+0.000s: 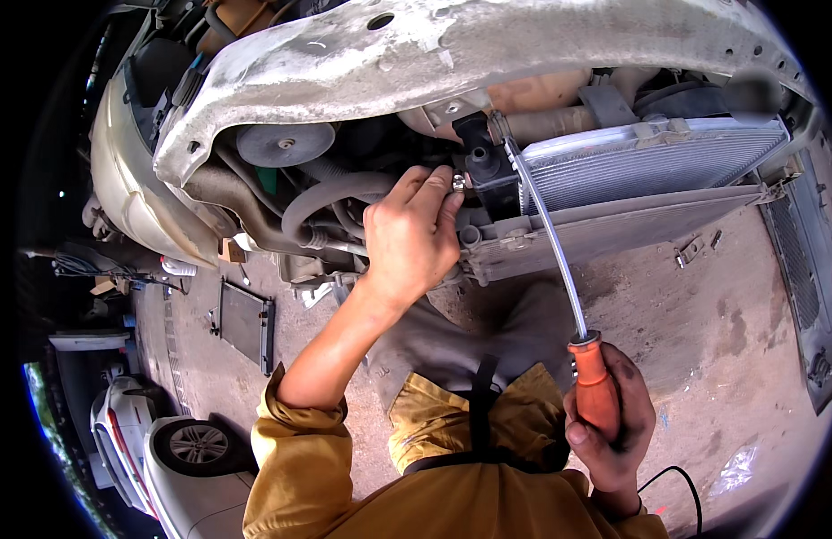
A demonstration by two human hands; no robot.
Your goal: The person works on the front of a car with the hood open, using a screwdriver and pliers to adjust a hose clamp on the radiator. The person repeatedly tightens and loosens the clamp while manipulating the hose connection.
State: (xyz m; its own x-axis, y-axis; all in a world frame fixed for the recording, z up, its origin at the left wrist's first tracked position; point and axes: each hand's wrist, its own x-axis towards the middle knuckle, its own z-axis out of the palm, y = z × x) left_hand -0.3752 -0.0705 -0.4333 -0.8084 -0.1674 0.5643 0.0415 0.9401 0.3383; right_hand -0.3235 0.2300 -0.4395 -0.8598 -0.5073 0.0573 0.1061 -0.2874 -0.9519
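In the head view, the left hand (409, 241) pinches a small metal clamp (459, 182) in its fingers, just left of the radiator (636, 168). The right hand (629, 422) grips an orange-handled screwdriver (596, 386), its shaft slanting up to the radiator's upper left corner.

Below me spreads a dark-stained, pinkish-grey floor (694, 377), and on it I see a flat, rectangular grey radiator-like panel (242, 325) with black edges, small silvery metal pieces (691, 252), a crumpled clear plastic sheet (735, 471) and, to my left, a parked white car (187, 481).
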